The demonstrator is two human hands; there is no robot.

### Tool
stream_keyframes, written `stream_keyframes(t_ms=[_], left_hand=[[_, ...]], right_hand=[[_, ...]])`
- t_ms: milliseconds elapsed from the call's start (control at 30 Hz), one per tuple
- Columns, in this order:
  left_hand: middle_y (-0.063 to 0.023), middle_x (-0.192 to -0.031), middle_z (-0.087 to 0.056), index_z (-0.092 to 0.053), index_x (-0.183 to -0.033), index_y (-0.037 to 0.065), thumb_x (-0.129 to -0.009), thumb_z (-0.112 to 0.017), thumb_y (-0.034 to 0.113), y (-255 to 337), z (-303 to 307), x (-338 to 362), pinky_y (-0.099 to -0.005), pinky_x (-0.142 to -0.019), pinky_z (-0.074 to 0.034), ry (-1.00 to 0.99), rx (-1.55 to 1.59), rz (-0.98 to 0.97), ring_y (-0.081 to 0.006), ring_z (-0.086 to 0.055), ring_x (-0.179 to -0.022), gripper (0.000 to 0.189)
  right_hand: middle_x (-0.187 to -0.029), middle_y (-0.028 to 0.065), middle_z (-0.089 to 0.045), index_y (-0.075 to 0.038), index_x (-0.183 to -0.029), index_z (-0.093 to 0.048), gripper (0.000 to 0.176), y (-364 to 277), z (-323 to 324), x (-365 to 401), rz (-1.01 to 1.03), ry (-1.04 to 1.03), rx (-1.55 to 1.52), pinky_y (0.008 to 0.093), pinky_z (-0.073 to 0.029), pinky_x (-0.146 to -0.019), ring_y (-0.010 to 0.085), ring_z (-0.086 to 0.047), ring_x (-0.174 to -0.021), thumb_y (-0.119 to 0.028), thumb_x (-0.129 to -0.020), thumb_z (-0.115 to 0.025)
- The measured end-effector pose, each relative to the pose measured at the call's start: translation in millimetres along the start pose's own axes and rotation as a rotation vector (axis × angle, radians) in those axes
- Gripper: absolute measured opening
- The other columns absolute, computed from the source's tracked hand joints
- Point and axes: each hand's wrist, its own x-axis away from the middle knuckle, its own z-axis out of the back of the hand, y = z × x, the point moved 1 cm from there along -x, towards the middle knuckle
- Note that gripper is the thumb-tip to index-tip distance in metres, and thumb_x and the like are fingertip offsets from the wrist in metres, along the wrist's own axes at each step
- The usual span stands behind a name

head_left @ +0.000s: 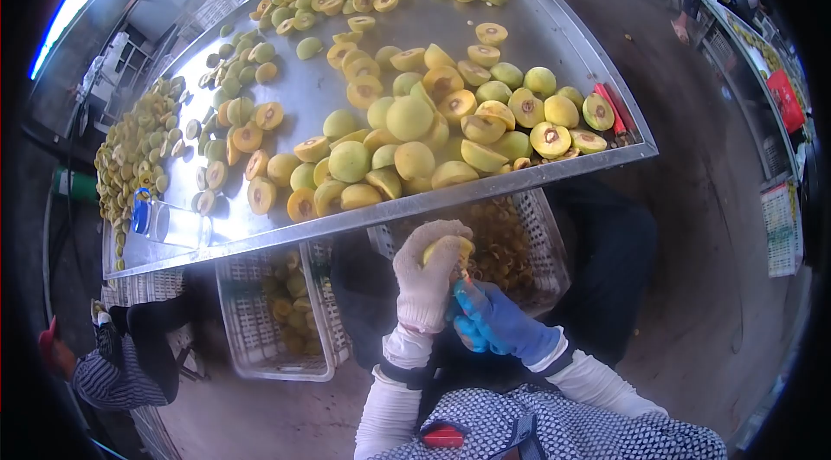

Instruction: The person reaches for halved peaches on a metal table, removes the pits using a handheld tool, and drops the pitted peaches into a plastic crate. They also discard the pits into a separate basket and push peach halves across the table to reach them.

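Observation:
My left hand (427, 276), in a whitish knit glove, is closed around a yellow fruit half (466, 249) in front of the table edge. Just below and to the right, my right hand (502, 318) in a blue glove is closed, its fingertips close to the fruit. Whatever it grips is mostly hidden; only a small reddish tip shows between the hands. Under them stands a white plastic crate (554, 239) with brownish-yellow pieces in it. Many halved yellow-green fruits (409, 118) with brown centres lie on the metal table (312, 114) above.
A red-handled object (610, 108) lies at the table's right corner. Toward the left corner is a clear bottle (177, 225) with a blue cap. Another white crate (327, 334) holds fruit halves. A person (121, 373) sits at lower left; others are at a table upper right.

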Motion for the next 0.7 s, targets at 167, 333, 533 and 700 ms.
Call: stream_keyframes(t_ms=[167,333,533,700], left_hand=[[-0.0131,-0.098,-0.073,-0.07,-0.109,-0.004,-0.098,-0.062,0.013,-2.0,0.0,-7.8,-0.0282,-0.078,-0.055,-0.049,-0.117,0.147,-0.0174,-0.069,-0.086,0.022],[-0.011,-0.097,-0.073,-0.07,-0.111,-0.001,-0.099,-0.061,0.014,-7.1,5.5,-13.7,-0.0285,-0.077,-0.055,-0.109,-0.059,0.26,-0.017,-0.068,-0.084,0.021],[-0.0127,-0.103,-0.072,-0.068,-0.115,-0.001,-0.1,-0.06,0.017,-17.7,2.2,-6.9,-0.0294,-0.079,-0.055,0.061,0.016,0.171,-0.0183,-0.068,-0.089,0.025],[-0.0165,-0.112,-0.069,-0.06,-0.124,-0.003,-0.101,-0.054,0.021,-12.2,25.8,-9.9,-0.0344,-0.082,-0.058,-0.278,0.42,0.309,-0.023,-0.069,-0.094,0.034]], right_hand=[[-0.062,-0.004,-0.048,-0.01,-0.092,-0.057,0.045,6.9,-8.0,-3.7,0.134,0.208,0.311,0.0232,-0.038,-0.047,0.0061,-0.045,-0.049,-0.052,-0.107,-0.049],[-0.064,-0.0039,-0.049,-0.01,-0.091,-0.057,0.044,6.4,1.5,-3.8,-0.095,-0.026,-0.165,0.0246,-0.037,-0.047,0.0067,-0.044,-0.049,-0.051,-0.107,-0.05],[-0.065,-0.0047,-0.048,-0.009,-0.094,-0.059,0.046,-4.1,-2.2,-10.2,0.054,0.125,0.283,0.0224,-0.038,-0.049,0.0055,-0.044,-0.052,-0.052,-0.106,-0.05],[-0.066,-0.0044,-0.05,-0.008,-0.094,-0.06,0.046,-9.3,13.1,-3.5,-0.085,-0.007,0.26,0.0211,-0.038,-0.05,0.005,-0.046,-0.054,-0.051,-0.107,-0.05]])
